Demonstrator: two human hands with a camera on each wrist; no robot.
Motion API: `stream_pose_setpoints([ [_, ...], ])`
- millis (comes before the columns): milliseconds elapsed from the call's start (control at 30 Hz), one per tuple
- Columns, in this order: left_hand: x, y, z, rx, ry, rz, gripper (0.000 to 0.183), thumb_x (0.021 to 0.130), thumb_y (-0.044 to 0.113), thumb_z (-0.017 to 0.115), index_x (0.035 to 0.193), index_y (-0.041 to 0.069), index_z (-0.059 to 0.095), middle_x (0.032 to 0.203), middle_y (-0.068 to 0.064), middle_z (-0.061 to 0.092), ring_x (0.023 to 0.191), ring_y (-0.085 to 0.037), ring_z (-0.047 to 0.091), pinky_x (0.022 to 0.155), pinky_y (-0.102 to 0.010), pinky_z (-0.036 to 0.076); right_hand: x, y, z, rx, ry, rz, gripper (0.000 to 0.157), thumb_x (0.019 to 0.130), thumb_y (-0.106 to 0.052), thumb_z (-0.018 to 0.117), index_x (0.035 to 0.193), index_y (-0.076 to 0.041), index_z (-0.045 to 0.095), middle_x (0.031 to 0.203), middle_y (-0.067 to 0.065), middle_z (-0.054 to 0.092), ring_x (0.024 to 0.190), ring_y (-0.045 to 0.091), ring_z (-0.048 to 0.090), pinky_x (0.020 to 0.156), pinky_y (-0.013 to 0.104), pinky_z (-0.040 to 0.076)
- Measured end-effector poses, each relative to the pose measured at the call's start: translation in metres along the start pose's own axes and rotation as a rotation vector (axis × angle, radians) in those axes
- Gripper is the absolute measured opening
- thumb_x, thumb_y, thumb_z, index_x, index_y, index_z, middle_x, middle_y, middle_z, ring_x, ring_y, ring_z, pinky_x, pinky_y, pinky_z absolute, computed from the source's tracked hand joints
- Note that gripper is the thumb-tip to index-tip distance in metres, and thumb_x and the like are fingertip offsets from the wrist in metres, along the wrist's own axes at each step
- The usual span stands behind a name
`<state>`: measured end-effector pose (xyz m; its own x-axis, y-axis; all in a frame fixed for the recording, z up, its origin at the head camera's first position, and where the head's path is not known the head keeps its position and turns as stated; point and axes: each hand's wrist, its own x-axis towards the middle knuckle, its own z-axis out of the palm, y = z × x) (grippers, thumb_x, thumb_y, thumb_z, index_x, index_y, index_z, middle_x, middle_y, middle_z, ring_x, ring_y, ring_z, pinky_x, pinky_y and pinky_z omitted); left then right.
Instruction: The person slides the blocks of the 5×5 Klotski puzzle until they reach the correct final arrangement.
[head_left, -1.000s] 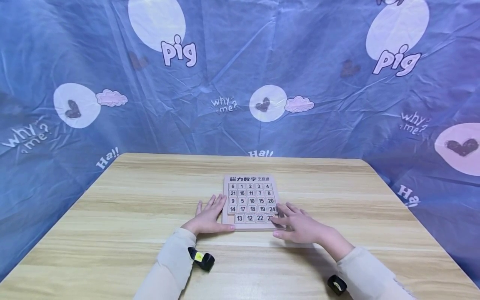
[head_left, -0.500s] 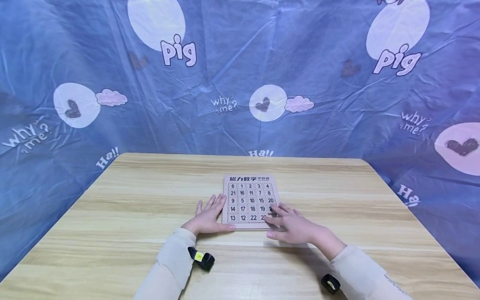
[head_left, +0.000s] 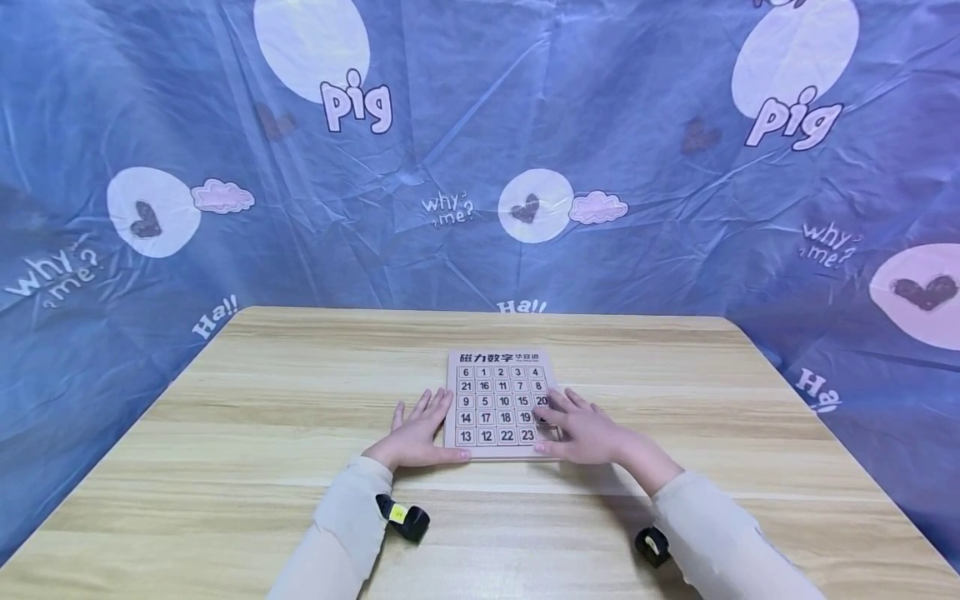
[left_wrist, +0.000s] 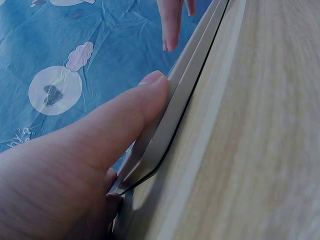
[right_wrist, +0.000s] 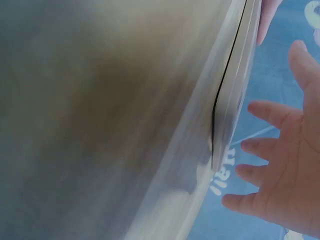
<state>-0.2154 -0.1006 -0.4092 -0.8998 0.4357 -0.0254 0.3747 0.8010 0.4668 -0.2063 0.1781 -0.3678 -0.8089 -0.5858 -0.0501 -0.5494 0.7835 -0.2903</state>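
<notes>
A sliding number puzzle [head_left: 498,353] with rows of numbered tiles lies flat on the table in the head view. My left hand [head_left: 415,440] lies against its left side, fingers straight and spread, with the thumb [left_wrist: 132,105] on the front edge in the left wrist view. Over the lower right of the board is my right hand [head_left: 588,435], its index fingertip at the 24 tile [head_left: 545,418], which it partly covers. Tile 23 [head_left: 528,435] shows beside the right thumb. The front right corner of the tile field is shaded under that hand. Fingers are spread in the right wrist view.
The wood-grain table [head_left: 300,375] extends around the board on all sides. A blue printed cloth [head_left: 465,125] hangs behind it. Black wrist cameras sit under the left sleeve [head_left: 341,521] and right sleeve [head_left: 720,533].
The bottom row of tiles slid left, with 23 moving from the right corner under my right fingers. The right hand then moved up slightly to the 24 tile. My left hand stayed put.
</notes>
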Motion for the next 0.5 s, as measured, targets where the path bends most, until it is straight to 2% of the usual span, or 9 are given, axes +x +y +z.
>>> stream_pose_setpoints([
  [233,0.0,0.0,0.001,-0.003,-0.004,0.002,0.103,0.065,0.065,0.055,0.139,0.008,0.012,0.142,-0.01,0.008,0.128,-0.028,-0.001,0.095,-0.052,-0.01,0.011,0.012,0.0,-0.013,-0.017,0.116,0.07,0.079,-0.055,0.047,0.132,-0.01,0.037,0.137,0.022,0.02,0.122,0.045,0.012,0.09,0.063,0.012],
  [333,0.0,0.0,0.0,-0.011,-0.005,0.001,0.103,0.065,0.065,0.056,0.139,0.008,0.012,0.142,-0.01,0.007,0.128,-0.028,-0.001,0.095,-0.052,-0.011,0.011,0.013,0.0,-0.008,-0.02,0.129,0.07,0.079,-0.056,0.047,0.132,-0.011,0.037,0.137,0.021,0.02,0.122,0.044,0.012,0.09,0.063,0.012],
  [500,-0.001,0.0,-0.001,-0.015,-0.006,0.0,0.103,0.065,0.065,0.056,0.139,0.008,0.012,0.142,-0.01,0.007,0.128,-0.028,-0.001,0.095,-0.052,-0.011,0.008,0.01,0.001,-0.017,-0.015,0.105,0.069,0.079,-0.056,0.046,0.131,-0.01,0.039,0.137,0.021,0.021,0.122,0.044,0.013,0.09,0.063,0.012],
])
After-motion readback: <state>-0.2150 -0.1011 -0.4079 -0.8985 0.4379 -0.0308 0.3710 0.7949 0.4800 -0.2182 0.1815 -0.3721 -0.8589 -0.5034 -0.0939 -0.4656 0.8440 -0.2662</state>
